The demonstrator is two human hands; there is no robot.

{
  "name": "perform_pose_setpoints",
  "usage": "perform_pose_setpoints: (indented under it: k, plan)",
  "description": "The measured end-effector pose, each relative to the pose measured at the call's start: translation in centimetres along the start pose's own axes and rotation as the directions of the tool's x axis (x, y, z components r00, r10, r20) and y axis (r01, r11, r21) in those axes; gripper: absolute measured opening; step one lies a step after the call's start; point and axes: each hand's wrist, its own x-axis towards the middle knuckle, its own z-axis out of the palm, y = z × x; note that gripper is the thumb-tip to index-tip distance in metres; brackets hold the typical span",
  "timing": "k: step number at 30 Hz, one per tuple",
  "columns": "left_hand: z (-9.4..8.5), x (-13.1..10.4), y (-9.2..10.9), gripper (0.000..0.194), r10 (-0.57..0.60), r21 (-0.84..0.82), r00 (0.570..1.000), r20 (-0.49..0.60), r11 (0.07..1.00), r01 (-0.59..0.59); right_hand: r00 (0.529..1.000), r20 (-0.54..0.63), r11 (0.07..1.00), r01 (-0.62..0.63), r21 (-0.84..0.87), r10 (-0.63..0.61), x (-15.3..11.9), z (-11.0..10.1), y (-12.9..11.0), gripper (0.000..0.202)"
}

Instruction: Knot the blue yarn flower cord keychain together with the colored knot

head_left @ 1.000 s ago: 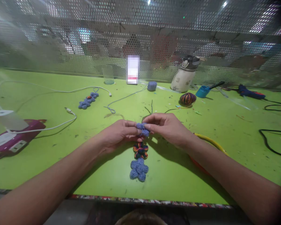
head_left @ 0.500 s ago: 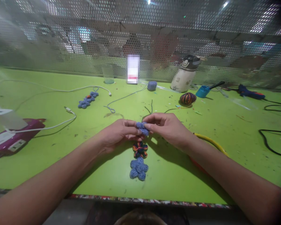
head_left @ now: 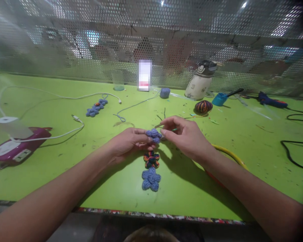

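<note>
A blue crocheted flower (head_left: pixel 154 134) is pinched in my left hand (head_left: pixel 128 141), its thumb on the near petals and fingers underneath. My right hand (head_left: pixel 184 134) is at the flower's right edge, with thumb and forefinger apart; whether another fingertip touches the petals is unclear. Dark yarn ends (head_left: pixel 161 116) stick up behind the held flower. Below it, in line, lie a multicoloured crocheted flower (head_left: pixel 151 159) and a larger blue flower (head_left: pixel 151 179). How these join the held flower is hidden by my left fingers.
Behind my hands are a blue yarn ball (head_left: pixel 165 93), multicoloured yarn (head_left: pixel 203 106), a bottle (head_left: pixel 199 84), a blue pot (head_left: pixel 219 99) and a glue gun (head_left: pixel 271 100). A flower strip (head_left: pixel 96 108) and purple power strip (head_left: pixel 20 144) lie left. Yellow-handled tool (head_left: pixel 229 154) passes under my right forearm.
My right thumb and forefinger have let go of the blue flower and moved slightly right. My left hand keeps its pinch, and the flower has tilted flatter.
</note>
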Motion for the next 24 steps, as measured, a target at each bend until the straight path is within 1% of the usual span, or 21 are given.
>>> perform_pose_setpoints:
  k: [3,6,8,9,11,13,14,16,18,20,22,24]
  plan:
    - [0.0,-0.1,0.1,0.012,0.009,0.009,1.000,0.005,1.000,-0.009,0.999,-0.041,0.996,-0.010,-0.093,0.006,-0.2,0.2,-0.1,0.014]
    - [0.2,-0.3,0.3,0.010,0.003,0.011,0.999,-0.034,1.000,-0.003,0.999,-0.041,0.991,-0.015,-0.132,0.010,-0.2,0.2,0.0,0.007]
    - [0.3,-0.3,0.5,0.009,-0.004,0.018,0.998,-0.064,1.000,0.006,0.999,-0.025,0.987,-0.044,-0.156,0.040,-0.1,0.0,0.1,0.010]
    - [0.3,-0.3,0.5,0.009,-0.006,0.023,0.998,-0.070,1.000,0.007,0.998,0.006,0.983,-0.062,-0.175,0.064,0.1,-0.1,0.2,0.013]
    - [0.3,-0.3,0.5,0.009,-0.005,0.030,0.998,-0.066,1.000,0.007,0.987,0.110,0.969,-0.087,-0.231,0.115,0.3,-0.3,0.4,0.018]
    - [0.2,-0.1,0.4,0.010,0.007,0.033,0.998,-0.059,0.999,-0.005,0.965,0.224,0.959,-0.074,-0.275,0.139,0.6,-0.5,0.7,0.018]
    - [0.1,-0.1,0.3,0.010,0.014,0.035,0.998,-0.056,0.999,-0.012,0.956,0.260,0.958,-0.063,-0.280,0.139,0.8,-0.7,0.8,0.017]
    - [-0.1,0.1,0.2,0.010,0.024,0.039,0.999,-0.048,0.999,-0.022,0.951,0.281,0.964,-0.052,-0.261,0.127,1.2,-1.2,0.9,0.016]
    - [-0.3,0.2,0.0,0.009,0.030,0.037,0.999,-0.042,0.999,-0.029,0.958,0.259,0.969,-0.063,-0.238,0.126,1.6,-2.0,1.0,0.016]
    - [-0.4,0.2,-0.1,0.009,0.029,0.029,0.998,-0.047,0.999,-0.027,0.964,0.237,0.966,-0.062,-0.251,0.123,1.7,-3.4,1.0,0.017]
    - [-0.5,0.2,-0.1,0.009,0.025,0.023,0.998,-0.057,0.999,-0.024,0.967,0.229,0.951,-0.037,-0.306,0.111,1.3,-5.1,1.3,0.016]
    - [-0.5,0.2,-0.1,0.009,0.029,0.019,0.998,-0.063,0.999,-0.028,0.963,0.246,0.916,-0.006,-0.401,0.113,0.5,-6.9,1.8,0.015]
